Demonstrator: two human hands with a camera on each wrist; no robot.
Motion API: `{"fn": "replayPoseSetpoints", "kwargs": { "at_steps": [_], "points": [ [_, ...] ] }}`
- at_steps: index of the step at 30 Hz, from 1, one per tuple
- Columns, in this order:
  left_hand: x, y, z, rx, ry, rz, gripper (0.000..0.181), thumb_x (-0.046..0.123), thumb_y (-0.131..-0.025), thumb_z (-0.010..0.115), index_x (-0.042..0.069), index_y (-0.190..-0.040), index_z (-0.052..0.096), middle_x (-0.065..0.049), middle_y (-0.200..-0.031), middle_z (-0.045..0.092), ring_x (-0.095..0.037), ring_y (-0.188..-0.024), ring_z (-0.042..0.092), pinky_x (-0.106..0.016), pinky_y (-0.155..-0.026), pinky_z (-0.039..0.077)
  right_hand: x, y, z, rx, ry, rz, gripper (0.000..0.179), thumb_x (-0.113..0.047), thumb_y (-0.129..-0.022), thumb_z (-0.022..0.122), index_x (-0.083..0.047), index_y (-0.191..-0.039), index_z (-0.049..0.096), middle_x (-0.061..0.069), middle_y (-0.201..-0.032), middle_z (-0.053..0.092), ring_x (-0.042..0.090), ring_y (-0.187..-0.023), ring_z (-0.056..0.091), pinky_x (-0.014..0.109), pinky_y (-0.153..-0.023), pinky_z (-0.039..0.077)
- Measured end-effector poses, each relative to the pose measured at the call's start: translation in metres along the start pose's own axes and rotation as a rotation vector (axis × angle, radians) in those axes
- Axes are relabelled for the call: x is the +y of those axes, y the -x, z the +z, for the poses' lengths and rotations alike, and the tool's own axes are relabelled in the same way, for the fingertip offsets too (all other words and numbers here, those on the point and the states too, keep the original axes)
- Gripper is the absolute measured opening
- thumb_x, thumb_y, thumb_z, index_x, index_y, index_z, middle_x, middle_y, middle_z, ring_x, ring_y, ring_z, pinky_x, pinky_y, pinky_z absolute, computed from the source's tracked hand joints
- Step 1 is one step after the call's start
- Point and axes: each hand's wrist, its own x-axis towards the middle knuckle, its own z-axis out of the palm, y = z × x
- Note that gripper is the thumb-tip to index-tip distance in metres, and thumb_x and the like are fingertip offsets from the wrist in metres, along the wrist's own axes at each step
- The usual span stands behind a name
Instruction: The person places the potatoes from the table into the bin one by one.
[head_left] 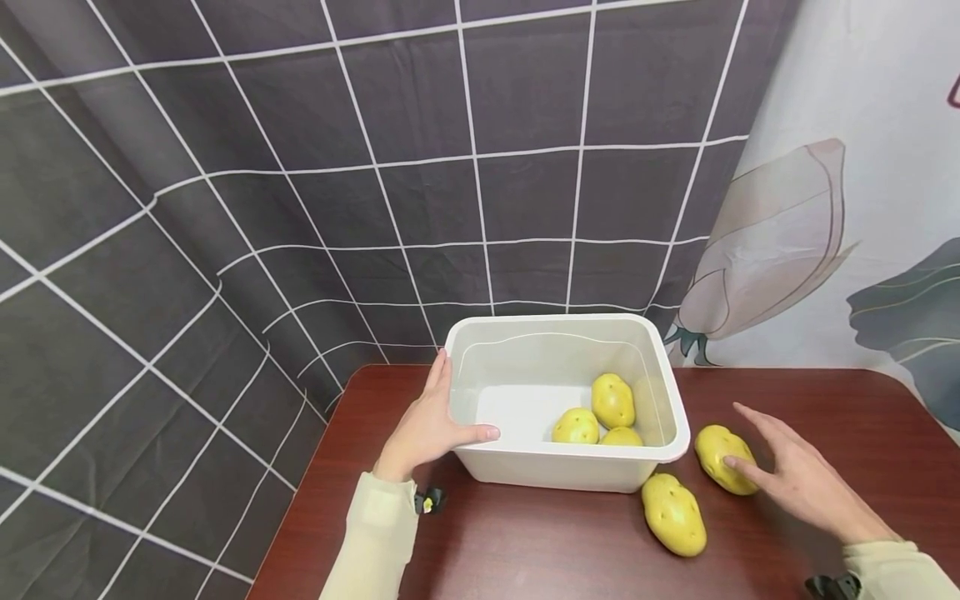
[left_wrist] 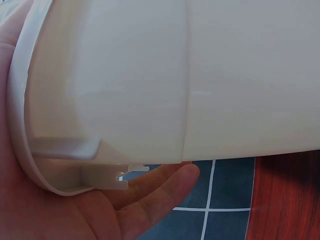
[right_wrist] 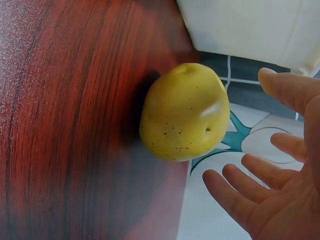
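A white plastic bin (head_left: 555,468) stands on the table with three yellow potatoes, one of them (head_left: 612,400) toward its right end. My left hand (head_left: 423,429) holds the bin's near left corner, thumb across the front rim and fingers along the left side. In the left wrist view, that hand's fingers (left_wrist: 165,195) reach beyond the bin wall (left_wrist: 135,80). My right hand (head_left: 806,479) is spread beside a potato (head_left: 723,460) right of the bin. The right wrist view shows that potato (right_wrist: 184,112) on the table, the fingers (right_wrist: 227,195) apart from it.
Another potato (head_left: 673,515) lies on the reddish-brown table (head_left: 540,542) by the bin's near right corner. Behind the table hangs a dark cloth (head_left: 525,200) with white grid lines. A pale flower-printed cloth (head_left: 847,100) hangs at the right.
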Motion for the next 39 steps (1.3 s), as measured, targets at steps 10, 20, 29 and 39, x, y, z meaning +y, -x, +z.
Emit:
{"fn": "replayPoseSetpoints", "kwargs": {
  "at_steps": [10,20,29,39],
  "points": [
    [0.001,0.0,-0.001,-0.007,-0.01,-0.007,0.135,0.063,-0.065,0.086,0.007,-0.162,0.009,0.0,-0.169,0.003,-0.034,-0.135,0.048,-0.053,-0.104,0.043,0.001,-0.001,0.006,0.012,-0.019,-0.045,0.089,-0.041,-0.091,0.074,0.002,-0.154,0.029,0.038,-0.144,0.036,0.059,-0.127,0.036,0.076,-0.093,0.032],
    [0.002,0.001,-0.001,-0.01,-0.021,-0.008,0.136,0.065,-0.065,0.085,0.007,-0.162,0.009,0.001,-0.169,0.002,-0.034,-0.135,0.048,-0.052,-0.104,0.044,0.0,-0.002,0.01,0.004,-0.021,-0.055,0.088,-0.036,-0.089,0.077,0.004,-0.153,0.031,0.038,-0.143,0.036,0.056,-0.126,0.037,0.075,-0.092,0.033],
    [0.0,0.0,0.0,-0.007,-0.017,-0.011,0.135,0.064,-0.065,0.085,0.007,-0.162,0.01,0.002,-0.169,0.003,-0.034,-0.136,0.047,-0.053,-0.104,0.043,0.004,-0.001,0.018,0.049,-0.046,-0.123,0.083,-0.027,-0.088,0.078,0.005,-0.15,0.035,0.034,-0.143,0.038,0.053,-0.127,0.038,0.071,-0.095,0.032],
    [-0.002,-0.001,0.0,-0.007,-0.033,-0.007,0.136,0.066,-0.065,0.084,0.007,-0.162,0.01,0.003,-0.169,0.002,-0.035,-0.135,0.048,-0.052,-0.104,0.044,0.008,-0.003,0.024,0.052,-0.04,-0.138,0.082,-0.027,-0.087,0.079,0.005,-0.149,0.036,0.032,-0.141,0.041,0.047,-0.124,0.041,0.063,-0.094,0.033]
  ]
}}
